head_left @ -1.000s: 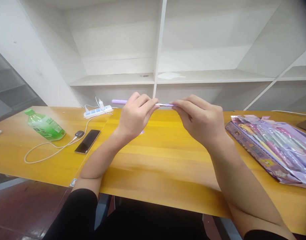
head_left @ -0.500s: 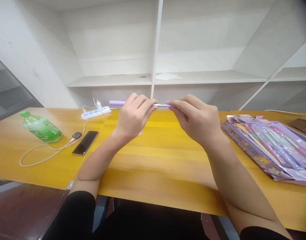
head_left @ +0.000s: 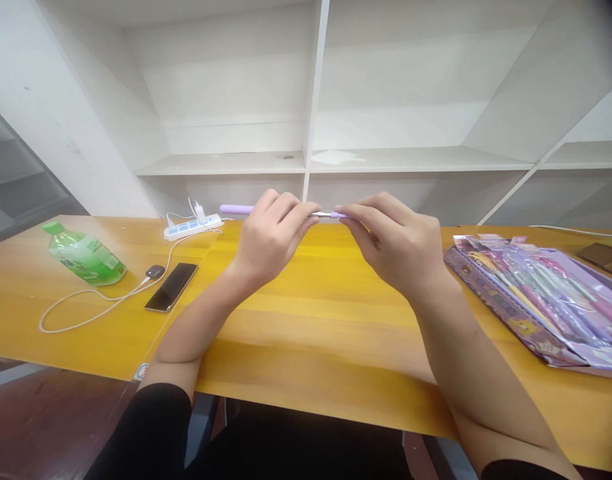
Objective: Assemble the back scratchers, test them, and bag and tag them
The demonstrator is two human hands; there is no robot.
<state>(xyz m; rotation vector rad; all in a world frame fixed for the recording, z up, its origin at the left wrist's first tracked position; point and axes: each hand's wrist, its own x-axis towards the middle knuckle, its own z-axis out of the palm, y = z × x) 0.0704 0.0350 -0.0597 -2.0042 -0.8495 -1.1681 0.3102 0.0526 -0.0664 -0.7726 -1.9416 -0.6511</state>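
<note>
A slim purple pen (head_left: pixel 236 209) is held level above the table between both hands. My left hand (head_left: pixel 273 233) is closed around its barrel, whose purple end sticks out to the left. Between the hands a short whitish length (head_left: pixel 324 215) of the pen shows, meeting a purple piece (head_left: pixel 336 215) on the right. My right hand (head_left: pixel 399 240) pinches that purple piece with thumb and fingertips. Most of the piece is hidden by the fingers, so I cannot tell whether it is a cap or part of the barrel.
A purple box (head_left: pixel 506 307) full of wrapped pens lies at the right. On the left are a green bottle (head_left: pixel 86 253), a phone (head_left: pixel 172 287), a white cable (head_left: pixel 76 327) and a power strip (head_left: pixel 193 227). White shelving (head_left: pixel 226 163) rises behind the wooden table (head_left: pixel 306 360).
The whole view has shifted very slightly. Both hands keep their grip on the pen, and the gap between them looks almost the same.
</note>
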